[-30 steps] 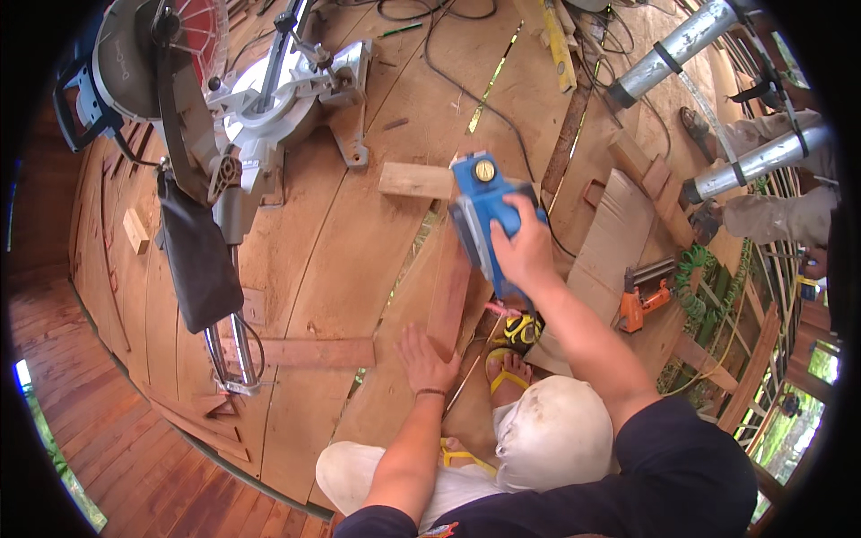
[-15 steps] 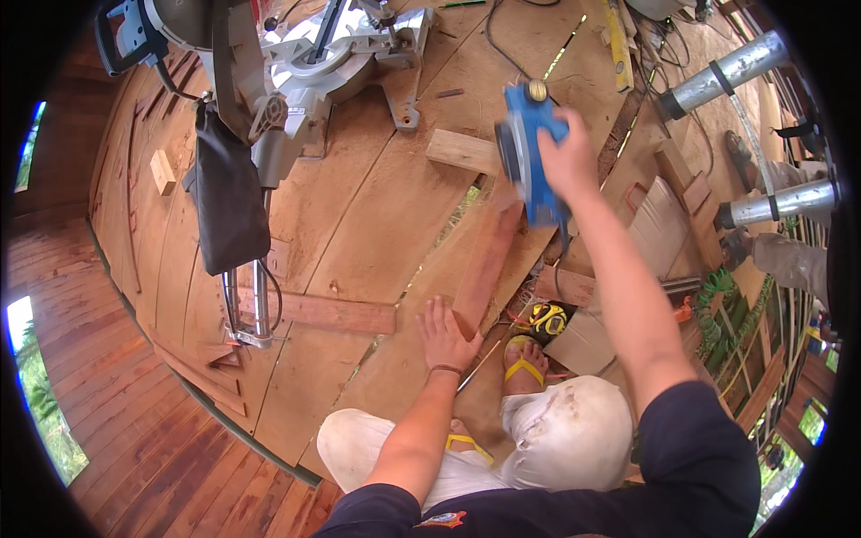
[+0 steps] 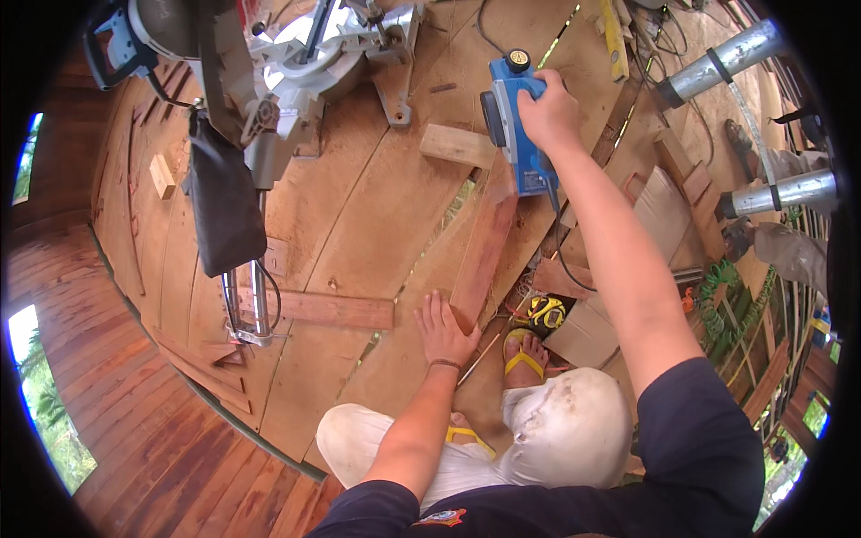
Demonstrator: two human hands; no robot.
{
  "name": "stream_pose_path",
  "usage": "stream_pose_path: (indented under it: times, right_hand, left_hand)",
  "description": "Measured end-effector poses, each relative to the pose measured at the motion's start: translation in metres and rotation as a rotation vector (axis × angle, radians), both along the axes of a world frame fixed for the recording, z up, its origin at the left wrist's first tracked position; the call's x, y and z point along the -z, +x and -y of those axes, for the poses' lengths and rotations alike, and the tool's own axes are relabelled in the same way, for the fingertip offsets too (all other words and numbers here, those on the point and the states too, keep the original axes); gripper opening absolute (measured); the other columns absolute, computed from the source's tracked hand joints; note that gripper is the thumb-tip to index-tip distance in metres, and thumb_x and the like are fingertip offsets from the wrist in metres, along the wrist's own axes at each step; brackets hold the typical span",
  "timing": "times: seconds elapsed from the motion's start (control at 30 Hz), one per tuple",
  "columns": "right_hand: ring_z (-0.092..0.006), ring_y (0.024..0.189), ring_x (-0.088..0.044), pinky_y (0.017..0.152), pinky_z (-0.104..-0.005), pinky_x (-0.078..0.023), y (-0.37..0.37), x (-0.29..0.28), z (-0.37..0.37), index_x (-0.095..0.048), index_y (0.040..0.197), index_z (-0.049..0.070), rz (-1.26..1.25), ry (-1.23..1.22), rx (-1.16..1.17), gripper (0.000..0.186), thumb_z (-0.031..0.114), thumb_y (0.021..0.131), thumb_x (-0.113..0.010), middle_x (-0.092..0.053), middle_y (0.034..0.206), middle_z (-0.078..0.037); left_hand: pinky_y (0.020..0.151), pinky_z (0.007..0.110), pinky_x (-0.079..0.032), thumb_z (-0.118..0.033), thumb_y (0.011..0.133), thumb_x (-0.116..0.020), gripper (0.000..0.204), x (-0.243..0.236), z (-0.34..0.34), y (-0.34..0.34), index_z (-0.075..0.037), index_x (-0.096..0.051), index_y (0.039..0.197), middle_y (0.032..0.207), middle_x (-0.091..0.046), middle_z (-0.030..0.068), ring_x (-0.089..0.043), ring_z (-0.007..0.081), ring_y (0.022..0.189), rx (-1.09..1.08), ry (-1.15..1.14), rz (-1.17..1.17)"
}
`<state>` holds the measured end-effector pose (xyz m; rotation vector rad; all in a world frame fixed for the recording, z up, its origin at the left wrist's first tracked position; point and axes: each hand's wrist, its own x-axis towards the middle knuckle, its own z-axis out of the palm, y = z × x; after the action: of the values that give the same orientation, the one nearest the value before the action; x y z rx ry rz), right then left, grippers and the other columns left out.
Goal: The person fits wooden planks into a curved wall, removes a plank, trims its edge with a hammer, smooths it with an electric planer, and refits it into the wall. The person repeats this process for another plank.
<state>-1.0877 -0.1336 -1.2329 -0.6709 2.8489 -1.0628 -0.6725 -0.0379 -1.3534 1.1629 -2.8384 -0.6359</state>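
My right hand (image 3: 547,117) grips a blue electric planer (image 3: 522,152) by its handle, over the far end of a reddish wooden plank (image 3: 480,255). Whether the planer's sole touches the plank I cannot tell. My left hand (image 3: 444,332) lies open, fingers spread, against the plank's near end. A short pale wood block (image 3: 448,142) lies crosswise beside the far end. A yellow-black tape measure (image 3: 545,313) rests right of the plank, above my sandalled foot.
A mitre saw (image 3: 327,67) with a black dust bag (image 3: 224,215) occupies the upper left. Metal tubes (image 3: 726,63), another person's legs (image 3: 789,251), cardboard (image 3: 659,220) and a yellow level (image 3: 614,40) are at right. Loose boards (image 3: 341,312) and cables lie about the plywood floor.
My right hand and the planer have moved forward, away from my left hand, to the plank's far end. My left hand stays at the near end; the whole view has shifted slightly.
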Motion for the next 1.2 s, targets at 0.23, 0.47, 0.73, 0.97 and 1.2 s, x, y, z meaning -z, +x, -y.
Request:
stream_pose_path:
  times: [0.23, 0.47, 0.73, 0.97, 1.2]
  right_hand:
    - [-0.0379, 0.098, -0.072, 0.085, -0.0444, -0.056, 0.016, -0.021, -0.045, -0.063, 0.126, 0.008, 0.113, -0.099, 0.039, 0.04, 0.027, 0.091, -0.07, -0.074, 0.104, -0.024]
    - [-0.0314, 0.071, -0.071, 0.068, -0.0411, -0.055, 0.129, -0.014, -0.123, -0.061, 0.124, 0.008, 0.155, -0.121, -0.002, 0.035, 0.017, 0.092, -0.072, -0.071, 0.084, -0.02]
    - [-0.039, 0.087, -0.072, 0.081, -0.0455, -0.055, 0.039, -0.001, -0.059, -0.061, 0.124, 0.008, 0.062, -0.038, 0.052, 0.038, 0.023, 0.091, -0.071, -0.073, 0.094, -0.024]
    - [-0.037, 0.092, -0.072, 0.083, -0.0438, -0.055, -0.028, 0.004, -0.004, -0.063, 0.123, 0.01, -0.076, -0.016, 0.042, 0.037, 0.027, 0.091, -0.072, -0.073, 0.098, -0.022]
    - [-0.0414, 0.1, -0.072, 0.086, -0.0469, -0.056, 0.113, -0.023, -0.096, -0.058, 0.125, 0.006, 0.062, -0.038, -0.081, 0.038, 0.016, 0.091, -0.072, -0.072, 0.106, -0.026]
  left_hand:
    - [0.125, 0.06, -0.016, -0.04, 0.073, -0.08, 0.095, -0.006, -0.001, 0.003, 0.002, -0.037, 0.146, 0.16, -0.031, 0.0208, -0.022, 0.0372, 0.154, -0.01, 0.092, 0.057]
    - [0.126, 0.059, -0.013, -0.039, 0.071, -0.082, 0.103, -0.005, 0.0, 0.001, 0.002, -0.032, 0.151, 0.161, -0.03, 0.0206, -0.022, 0.0367, 0.154, -0.007, 0.108, 0.003]
    - [0.126, 0.059, -0.014, -0.04, 0.073, -0.08, 0.101, -0.005, 0.0, 0.001, 0.001, -0.031, 0.152, 0.16, -0.032, 0.0206, -0.023, 0.0376, 0.154, 0.008, 0.075, 0.014]
    - [0.126, 0.059, -0.016, -0.04, 0.072, -0.08, 0.1, -0.003, 0.003, -0.001, 0.001, -0.033, 0.15, 0.159, -0.032, 0.0202, -0.024, 0.0375, 0.153, 0.001, 0.048, -0.004]
    - [0.126, 0.059, -0.015, -0.042, 0.074, -0.078, 0.096, -0.004, 0.001, 0.002, 0.002, -0.036, 0.149, 0.16, -0.032, 0.0201, -0.024, 0.0361, 0.153, 0.01, 0.05, 0.003]
